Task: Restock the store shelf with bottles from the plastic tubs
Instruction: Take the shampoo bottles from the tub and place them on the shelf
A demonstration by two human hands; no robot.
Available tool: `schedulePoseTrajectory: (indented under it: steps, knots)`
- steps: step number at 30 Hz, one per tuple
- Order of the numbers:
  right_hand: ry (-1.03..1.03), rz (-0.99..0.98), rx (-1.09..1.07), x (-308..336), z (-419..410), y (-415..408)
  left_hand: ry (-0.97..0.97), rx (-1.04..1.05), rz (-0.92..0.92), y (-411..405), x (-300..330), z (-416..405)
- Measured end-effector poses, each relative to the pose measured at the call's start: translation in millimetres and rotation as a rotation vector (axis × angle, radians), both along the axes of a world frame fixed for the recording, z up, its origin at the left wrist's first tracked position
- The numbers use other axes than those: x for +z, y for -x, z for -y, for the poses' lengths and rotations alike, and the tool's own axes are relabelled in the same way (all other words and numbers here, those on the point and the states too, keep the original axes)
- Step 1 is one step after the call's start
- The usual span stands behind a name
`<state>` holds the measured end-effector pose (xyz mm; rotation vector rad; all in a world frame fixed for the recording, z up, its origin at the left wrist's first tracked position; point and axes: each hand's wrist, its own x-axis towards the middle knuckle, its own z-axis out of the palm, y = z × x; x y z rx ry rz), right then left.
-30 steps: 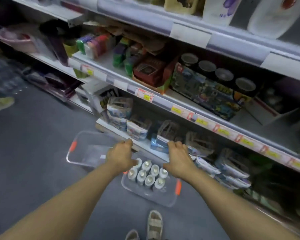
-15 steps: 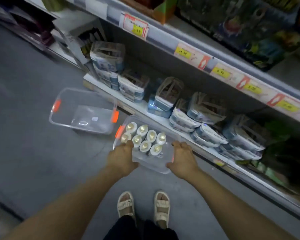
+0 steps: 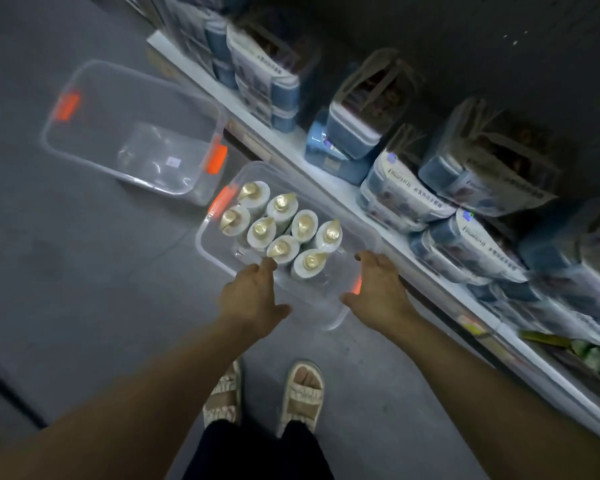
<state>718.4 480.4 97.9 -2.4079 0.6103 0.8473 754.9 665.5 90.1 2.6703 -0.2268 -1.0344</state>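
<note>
1. Bottles [image 3: 280, 226], eight white ones with gold caps, stand upright in a clear tub [image 3: 219, 263] on the floor beside the bottom shelf [image 3: 291, 143].
2. Left hand [image 3: 253, 299] reaches over the tub's near rim, fingers loosely spread, a fingertip near one bottle, gripping nothing.
3. Right hand [image 3: 378, 289] hovers at the tub's right end, fingers relaxed, holding nothing.
4. Both arms stretch forward and down.

Our right hand [image 3: 378, 289] covers most of the tub's [image 3: 215, 251] near orange latch; pack [image 3: 406, 192] labels beyond it are too blurry.
</note>
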Motion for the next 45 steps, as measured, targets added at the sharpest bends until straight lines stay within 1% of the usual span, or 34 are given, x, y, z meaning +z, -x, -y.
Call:
schedulePoseTrajectory:
  steps: [7, 12, 16, 21, 23, 25, 29, 34, 36, 41, 43, 45]
  knots:
    - [0.002, 0.044, 0.040, -67.9, 17.7, -14.2, 0.022, 0.028, -0.031, 7.2, -70.4, 22.5]
    - [0.016, 0.089, 0.063, -93.8, 31.9, -21.1, 0.069, 0.066, -0.055, 8.8, -105.4, 30.7]
    - [0.039, 0.102, 0.098, -113.6, 44.4, -28.2, 0.071, 0.107, -0.059, 10.9, -127.2, 35.3]
    - [0.019, 0.134, 0.189, -146.3, 58.7, -45.3, 0.127, 0.175, -0.062, 19.8, -157.4, 49.0]
    - [0.017, 0.186, 0.232, -162.8, 65.5, -54.1, 0.176, 0.229, -0.022, 22.0, -173.6, 56.7]
    - [-0.008, 0.248, 0.290, -180.0, 72.4, -63.5, 0.209, 0.293, 0.067, 23.1, -191.1, 66.0]
    - [-0.030, 0.359, 0.545, -212.3, 84.0, -78.7, 0.209, 0.412, 0.205, 24.3, -216.3, 84.6]
    - [0.176, 0.522, 0.814, -231.6, 87.0, -93.7, 0.142, 0.490, 0.272, 24.3, -238.3, 99.3]
    - [0.163, 0.545, 0.845, -235.4, 88.4, -99.4, 0.111, 0.529, 0.316, 24.3, -244.5, 105.6]
    - [0.015, 0.555, 0.872, -237.3, 93.9, -100.6, 0.042, 0.612, 0.406, 21.3, -251.5, 114.4]
    - [-0.032, 0.504, 0.855, -234.9, 96.9, -96.2, 0.035, 0.583, 0.406, 23.0, -251.0, 111.8]
    - [-0.079, 0.496, 0.846, -233.5, 98.5, -88.2, 0.022, 0.509, 0.404, 27.8, -248.7, 106.4]
